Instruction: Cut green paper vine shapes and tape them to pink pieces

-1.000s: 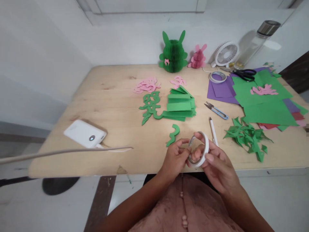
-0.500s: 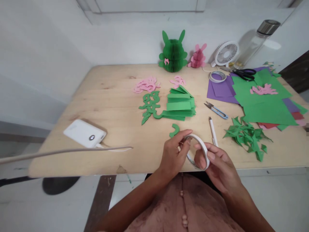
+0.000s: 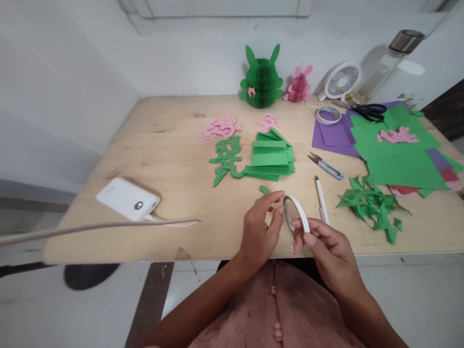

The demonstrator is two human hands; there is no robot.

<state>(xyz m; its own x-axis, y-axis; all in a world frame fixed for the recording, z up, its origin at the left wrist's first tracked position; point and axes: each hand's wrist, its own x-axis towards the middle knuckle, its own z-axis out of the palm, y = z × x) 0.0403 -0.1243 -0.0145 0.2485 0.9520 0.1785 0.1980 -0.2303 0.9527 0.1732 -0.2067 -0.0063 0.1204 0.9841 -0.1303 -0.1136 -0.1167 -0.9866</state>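
Observation:
My right hand [image 3: 331, 249] grips a white tape roll [image 3: 299, 212] by its lower right side, with fingers through the ring. The roll stands tilted above the table's front part. At its left edge is my left hand [image 3: 258, 232], thumb and forefinger apart, their tips close to the roll; whether they touch it is unclear. Behind the left fingers lies a curved green piece [image 3: 264, 190], partly covered. Farther back are green paper strips [image 3: 270, 159] and a heap of green cut-outs [image 3: 226, 157].
Right of my hands lie a white pen [image 3: 321, 198], blue snips [image 3: 326, 166] and green scraps [image 3: 377, 205]. A white power bank [image 3: 126, 198] with a cable is at left. Pink cut-outs [image 3: 221, 127], a green paper figure [image 3: 261, 82] and a bottle [image 3: 384, 67] stand farther back.
The tape roll has turned to a narrower view and its lower part has risen. My left fingers have opened from its rim. The curved green piece is more covered.

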